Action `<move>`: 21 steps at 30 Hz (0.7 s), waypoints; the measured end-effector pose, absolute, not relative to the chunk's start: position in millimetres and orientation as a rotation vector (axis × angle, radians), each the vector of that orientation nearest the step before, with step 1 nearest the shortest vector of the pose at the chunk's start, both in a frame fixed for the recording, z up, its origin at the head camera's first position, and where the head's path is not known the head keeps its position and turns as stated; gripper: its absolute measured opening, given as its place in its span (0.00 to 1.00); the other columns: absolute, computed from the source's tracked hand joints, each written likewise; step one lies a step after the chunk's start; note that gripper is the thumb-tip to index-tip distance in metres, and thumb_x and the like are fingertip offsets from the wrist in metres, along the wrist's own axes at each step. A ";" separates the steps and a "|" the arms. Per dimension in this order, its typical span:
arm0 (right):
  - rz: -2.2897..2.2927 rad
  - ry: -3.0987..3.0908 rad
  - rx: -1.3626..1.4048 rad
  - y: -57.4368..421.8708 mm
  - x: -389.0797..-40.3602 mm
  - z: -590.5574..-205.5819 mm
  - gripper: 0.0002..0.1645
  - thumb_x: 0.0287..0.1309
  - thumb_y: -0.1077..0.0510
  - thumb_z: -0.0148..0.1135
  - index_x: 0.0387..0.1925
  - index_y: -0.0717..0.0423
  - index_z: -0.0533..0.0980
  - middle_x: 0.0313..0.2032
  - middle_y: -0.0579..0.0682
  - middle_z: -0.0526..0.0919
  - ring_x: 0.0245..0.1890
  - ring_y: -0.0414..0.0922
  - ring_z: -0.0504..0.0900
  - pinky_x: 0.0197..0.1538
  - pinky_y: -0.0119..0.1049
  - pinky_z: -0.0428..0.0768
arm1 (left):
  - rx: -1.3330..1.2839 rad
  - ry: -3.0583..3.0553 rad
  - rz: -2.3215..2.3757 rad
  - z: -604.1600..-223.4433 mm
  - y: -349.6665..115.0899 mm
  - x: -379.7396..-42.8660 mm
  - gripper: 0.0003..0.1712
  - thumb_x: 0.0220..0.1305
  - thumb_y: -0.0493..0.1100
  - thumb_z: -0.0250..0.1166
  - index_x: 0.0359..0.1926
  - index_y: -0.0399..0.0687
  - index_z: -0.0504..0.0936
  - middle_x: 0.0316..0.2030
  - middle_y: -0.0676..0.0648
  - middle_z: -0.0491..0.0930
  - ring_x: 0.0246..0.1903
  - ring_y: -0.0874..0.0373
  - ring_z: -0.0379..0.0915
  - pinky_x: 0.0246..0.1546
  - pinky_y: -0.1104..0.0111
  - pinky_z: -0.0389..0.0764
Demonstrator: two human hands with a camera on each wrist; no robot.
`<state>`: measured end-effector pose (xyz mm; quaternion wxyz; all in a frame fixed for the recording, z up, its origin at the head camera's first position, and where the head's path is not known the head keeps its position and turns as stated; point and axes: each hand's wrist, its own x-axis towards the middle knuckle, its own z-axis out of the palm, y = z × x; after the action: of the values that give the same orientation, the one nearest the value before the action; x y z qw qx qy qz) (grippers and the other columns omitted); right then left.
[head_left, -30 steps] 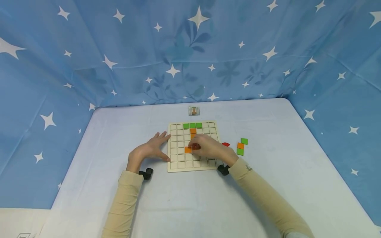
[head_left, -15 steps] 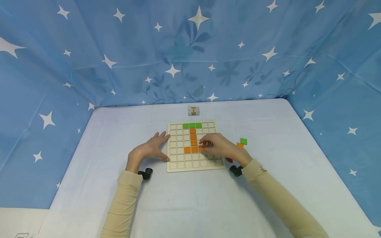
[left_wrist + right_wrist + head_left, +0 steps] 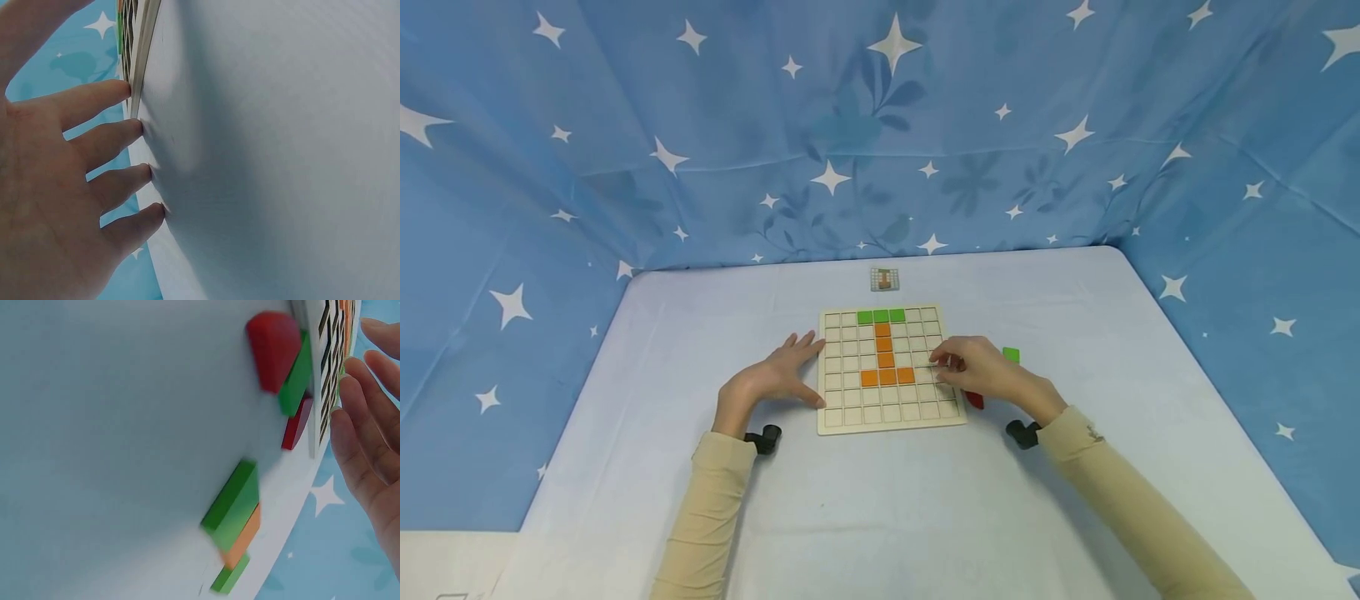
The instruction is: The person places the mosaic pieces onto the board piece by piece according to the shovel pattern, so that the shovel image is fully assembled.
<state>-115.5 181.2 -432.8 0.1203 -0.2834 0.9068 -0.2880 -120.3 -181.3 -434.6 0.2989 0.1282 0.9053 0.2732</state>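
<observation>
A cream grid board (image 3: 842, 417) lies mid-table with green tiles (image 3: 881, 317) in its top row. Orange tiles (image 3: 885, 344) run down below them and end in a horizontal row of three. My left hand (image 3: 771, 379) has its fingers spread, with fingertips and thumb at the board's left edge; the left wrist view shows straight fingers (image 3: 103, 140) there. Over the board's right side, my right hand (image 3: 985, 368) holds nothing. Its fingers (image 3: 365, 419) are loosely bent in the right wrist view. A red piece (image 3: 974, 400) beside the board is partly hidden under this hand.
Behind the board lies a small pattern card (image 3: 884, 279). Right of it is a loose green tile (image 3: 1011, 355). From the right wrist, a green tile (image 3: 234, 503) and an orange tile (image 3: 242, 540) touch, while a red rounded piece (image 3: 274, 350) lies near the board's edge.
My right hand has let go of an orange tile at the right end of the lower row and moved right, off the tiles. The left hand stays at the board's edge.
</observation>
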 end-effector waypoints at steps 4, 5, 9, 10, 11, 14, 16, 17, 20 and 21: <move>-0.842 2.669 -0.786 194.0 -111.4 -430.5 0.15 0.59 0.63 0.73 0.47 0.62 0.84 0.36 0.47 0.85 0.34 0.42 0.79 0.37 0.33 0.81 | 0.341 2.408 0.723 -434.8 -181.4 -119.5 0.65 0.52 0.50 0.81 0.83 0.50 0.51 0.83 0.44 0.37 0.82 0.40 0.24 0.78 0.34 0.38; -0.842 2.673 -0.775 197.0 -110.1 -429.9 0.14 0.59 0.64 0.72 0.47 0.62 0.84 0.37 0.48 0.86 0.35 0.42 0.80 0.38 0.33 0.81 | 0.340 2.407 0.724 -434.8 -181.3 -119.5 0.65 0.52 0.50 0.81 0.83 0.50 0.51 0.83 0.44 0.37 0.82 0.41 0.24 0.78 0.35 0.38; -0.829 2.701 -0.724 209.1 -105.9 -430.3 0.15 0.59 0.63 0.72 0.48 0.60 0.85 0.40 0.49 0.87 0.37 0.43 0.81 0.38 0.33 0.82 | 0.347 2.408 0.716 -434.2 -181.0 -120.0 0.65 0.52 0.51 0.80 0.83 0.50 0.50 0.83 0.43 0.37 0.82 0.40 0.24 0.78 0.34 0.39; -0.828 2.708 -0.716 212.1 -105.3 -430.8 0.15 0.59 0.63 0.72 0.48 0.60 0.85 0.41 0.49 0.87 0.36 0.42 0.80 0.38 0.33 0.82 | 0.347 2.408 0.714 -434.2 -181.0 -120.2 0.65 0.52 0.51 0.80 0.83 0.50 0.50 0.83 0.43 0.37 0.82 0.40 0.24 0.78 0.35 0.39; -0.822 2.711 -0.700 214.9 -105.0 -431.4 0.15 0.59 0.63 0.72 0.49 0.60 0.85 0.41 0.49 0.87 0.35 0.41 0.79 0.37 0.33 0.82 | 0.348 2.409 0.711 -434.0 -180.8 -120.4 0.65 0.52 0.51 0.80 0.83 0.50 0.50 0.83 0.43 0.37 0.82 0.40 0.24 0.78 0.34 0.39; -0.801 2.724 -0.660 223.1 -103.9 -433.2 0.15 0.58 0.64 0.72 0.49 0.60 0.85 0.39 0.48 0.86 0.33 0.41 0.76 0.34 0.32 0.80 | 0.343 2.410 0.711 -434.1 -181.2 -120.6 0.65 0.52 0.51 0.80 0.83 0.50 0.50 0.83 0.43 0.37 0.82 0.40 0.24 0.78 0.34 0.39; -0.781 2.734 -0.646 228.4 -103.4 -434.5 0.15 0.58 0.65 0.72 0.48 0.60 0.85 0.39 0.48 0.85 0.33 0.41 0.75 0.35 0.33 0.79 | 0.341 2.410 0.717 -434.0 -181.3 -120.2 0.65 0.52 0.50 0.81 0.83 0.50 0.50 0.83 0.43 0.37 0.82 0.40 0.24 0.77 0.34 0.38; -0.773 2.737 -0.639 231.0 -103.2 -435.3 0.15 0.58 0.65 0.72 0.48 0.60 0.85 0.38 0.48 0.84 0.33 0.42 0.75 0.35 0.33 0.78 | 0.341 2.409 0.721 -433.9 -181.4 -120.0 0.65 0.52 0.50 0.81 0.83 0.50 0.50 0.83 0.43 0.37 0.82 0.40 0.24 0.77 0.34 0.38; -0.765 2.759 -0.628 237.9 -102.5 -436.3 0.14 0.58 0.65 0.72 0.47 0.60 0.85 0.36 0.48 0.83 0.33 0.43 0.75 0.37 0.34 0.78 | 0.339 2.410 0.726 -433.3 -181.3 -119.6 0.65 0.52 0.50 0.81 0.83 0.50 0.50 0.83 0.43 0.37 0.82 0.39 0.24 0.77 0.34 0.38; -0.768 2.768 -0.624 239.9 -102.4 -436.5 0.14 0.58 0.66 0.72 0.47 0.60 0.85 0.36 0.48 0.83 0.34 0.43 0.76 0.37 0.35 0.79 | 0.339 2.411 0.726 -433.0 -181.2 -119.5 0.65 0.52 0.50 0.81 0.83 0.49 0.50 0.83 0.43 0.38 0.82 0.39 0.24 0.77 0.34 0.38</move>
<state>-102.4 239.9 -436.5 0.1009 -0.2113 0.9368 -0.2599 -119.5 -181.2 -433.0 0.2961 0.1273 0.9064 0.2730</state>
